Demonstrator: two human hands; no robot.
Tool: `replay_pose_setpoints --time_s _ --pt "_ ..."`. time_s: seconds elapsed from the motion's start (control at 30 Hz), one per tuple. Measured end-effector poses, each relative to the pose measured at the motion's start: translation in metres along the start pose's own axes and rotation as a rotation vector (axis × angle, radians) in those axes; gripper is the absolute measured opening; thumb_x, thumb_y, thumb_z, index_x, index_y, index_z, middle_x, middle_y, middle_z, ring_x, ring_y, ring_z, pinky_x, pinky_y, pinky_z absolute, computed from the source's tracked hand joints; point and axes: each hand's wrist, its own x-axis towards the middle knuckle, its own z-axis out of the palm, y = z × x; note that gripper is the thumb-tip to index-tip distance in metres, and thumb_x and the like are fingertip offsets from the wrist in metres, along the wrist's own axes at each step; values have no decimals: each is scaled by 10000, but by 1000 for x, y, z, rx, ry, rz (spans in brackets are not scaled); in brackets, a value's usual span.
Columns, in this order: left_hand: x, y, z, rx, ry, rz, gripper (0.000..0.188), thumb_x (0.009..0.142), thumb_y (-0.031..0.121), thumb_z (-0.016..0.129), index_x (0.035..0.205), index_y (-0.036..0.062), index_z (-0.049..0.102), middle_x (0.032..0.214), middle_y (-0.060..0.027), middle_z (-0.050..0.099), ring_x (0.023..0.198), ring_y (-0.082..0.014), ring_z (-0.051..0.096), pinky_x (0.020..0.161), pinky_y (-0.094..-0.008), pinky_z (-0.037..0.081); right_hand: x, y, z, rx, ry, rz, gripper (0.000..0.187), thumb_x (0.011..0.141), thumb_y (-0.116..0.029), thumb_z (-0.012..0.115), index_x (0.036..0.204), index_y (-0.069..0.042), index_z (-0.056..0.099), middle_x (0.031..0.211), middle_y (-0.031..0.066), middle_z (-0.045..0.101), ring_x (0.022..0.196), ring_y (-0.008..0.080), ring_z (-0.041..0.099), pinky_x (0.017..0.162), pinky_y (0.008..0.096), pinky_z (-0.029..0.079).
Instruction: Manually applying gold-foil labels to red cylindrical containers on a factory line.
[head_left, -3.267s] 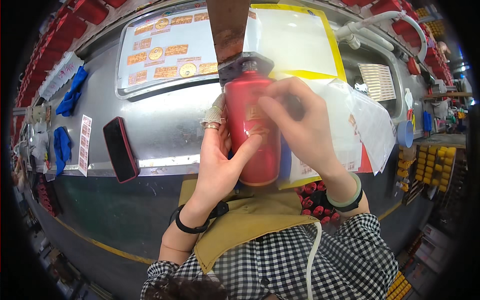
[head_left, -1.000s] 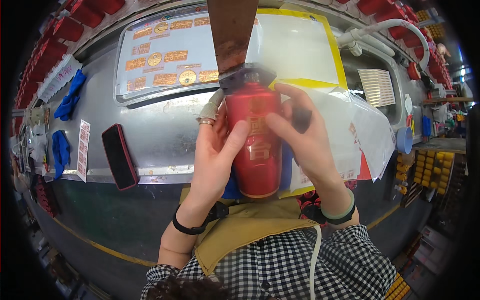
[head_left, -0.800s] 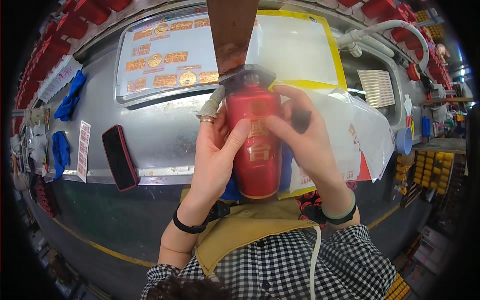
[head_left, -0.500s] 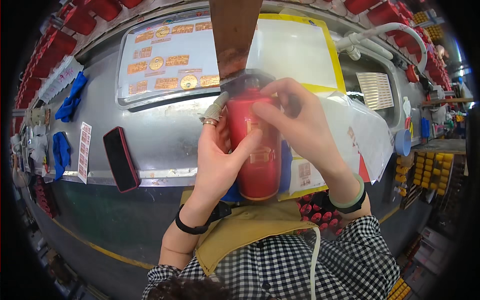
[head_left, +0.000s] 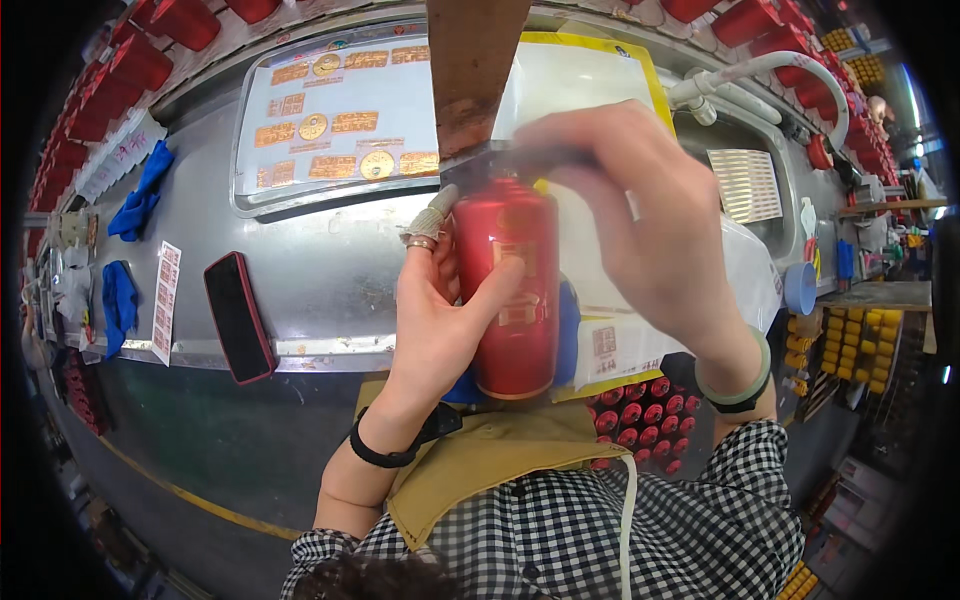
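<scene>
A red bottle point(head_left: 525, 355) with gold decals on its front lies tilted at the table edge, its neck pointing away from me. Around its left side my left hand point(head_left: 440, 305) is closed, the thumb resting on the lower gold decal. One finger of that hand wears a whitish wrap and a ring. My right hand point(head_left: 650, 220) is raised beside the bottle's neck, its fingers bent toward the neck and smeared by motion. A dark shape lies across the bottle's top by these fingertips; I cannot make out what it is. Blue cloth point(head_left: 568, 335) shows behind the bottle.
A metal tray point(head_left: 240, 190) bears a sheet of gold decals. A brown post point(head_left: 475, 70) stands straight ahead. On the left lie a phone point(head_left: 240, 315), a decal strip point(head_left: 166, 305) and blue cloths point(head_left: 120, 310). A white pipe point(head_left: 765, 60) arches over a sink at right.
My right hand has lifted off the bottle's shoulder and swung up and to the right, uncovering the upper gold decal. The left hand and the bottle have barely moved.
</scene>
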Motion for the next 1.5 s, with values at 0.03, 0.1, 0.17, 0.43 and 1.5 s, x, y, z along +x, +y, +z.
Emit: replay_pose_setpoints --time_s 0.03,0.1,0.17,0.43,1.5 --pt "0 0 0 0 -1 1 790 909 49 746 1540 -41 279 1416 -162 525 1267 -207 572 1057 -349 488 0 -7 2 -39 -122 -101 290 843 82 607 1108 -21 661 978 64 680 934 211 634 829 340 539" --pt "0 1 0 14 -2 -8 791 906 57 753 1537 -42 287 1396 -154 535 1251 -200 579 1046 -342 496 0 -12 6 -78 -243 -203 279 797 56 646 1061 -27 685 926 61 687 910 239 633 814 351 540" --pt "0 3 3 -3 4 -23 788 905 62 755 1534 -42 292 1386 -148 540 1244 -197 581 1042 -339 498 0 -10 10 -247 -299 -265 340 743 -28 677 1082 -34 687 960 59 684 865 268 611 756 366 527" --pt "1 3 2 12 -47 -24 758 910 76 755 1518 -39 316 1382 -143 539 1223 -195 588 1031 -345 505 -12 -2 14 -119 -192 -233 325 774 -14 675 1097 -44 698 977 72 699 864 289 610 781 387 524" --pt "-3 0 -5 -11 -52 -72 530 1028 170 628 1466 -19 400 1376 -125 578 1257 -180 569 1072 -346 461 -120 18 33 57 369 446 154 954 2 590 1095 12 649 1026 176 688 936 350 681 829 395 531"
